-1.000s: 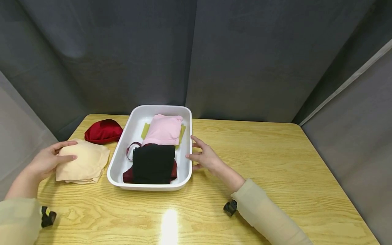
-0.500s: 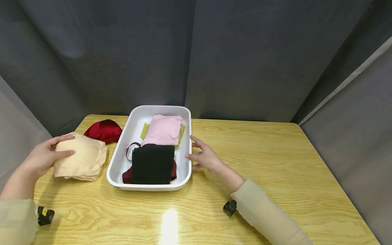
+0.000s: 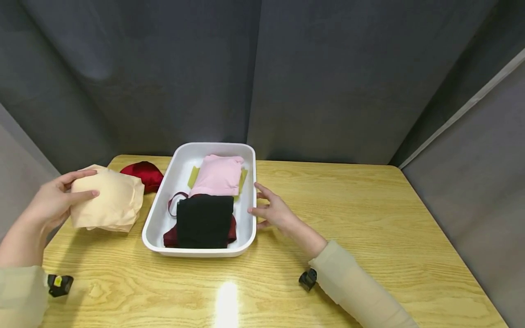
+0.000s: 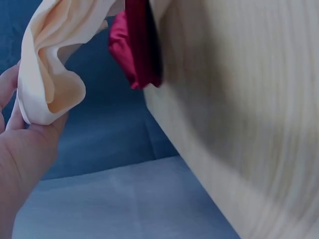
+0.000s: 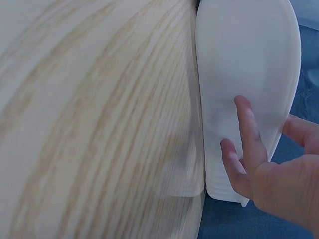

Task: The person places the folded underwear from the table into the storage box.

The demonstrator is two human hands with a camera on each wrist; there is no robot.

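My left hand (image 3: 53, 200) pinches the left edge of a folded cream cloth (image 3: 108, 198), thumb on top. The cloth is raised off the table and casts a shadow; in the left wrist view its layers curve into a soft loop. Behind it, partly covered in the head view, lies a shiny dark-red satin piece (image 3: 149, 175). My right hand (image 3: 275, 210) rests against the right side of a white plastic bin (image 3: 251, 228), fingers fairly straight along its outer wall (image 5: 234, 119). Inside are a folded pink cloth (image 3: 219, 173) and a folded black cloth (image 3: 205, 223).
An olive-yellow cloth (image 3: 244, 180) shows beneath the pink one, and maroon fabric (image 3: 170, 238) beneath the black, with a thin strap looping left. The wooden table (image 3: 348, 218) extends to the right. Grey curtains (image 3: 184, 68) hang behind and at both sides.
My left hand has lifted the cream cloth off the table and slightly away, so it now overlaps more of the red satin piece. The right hand has stayed at the bin.
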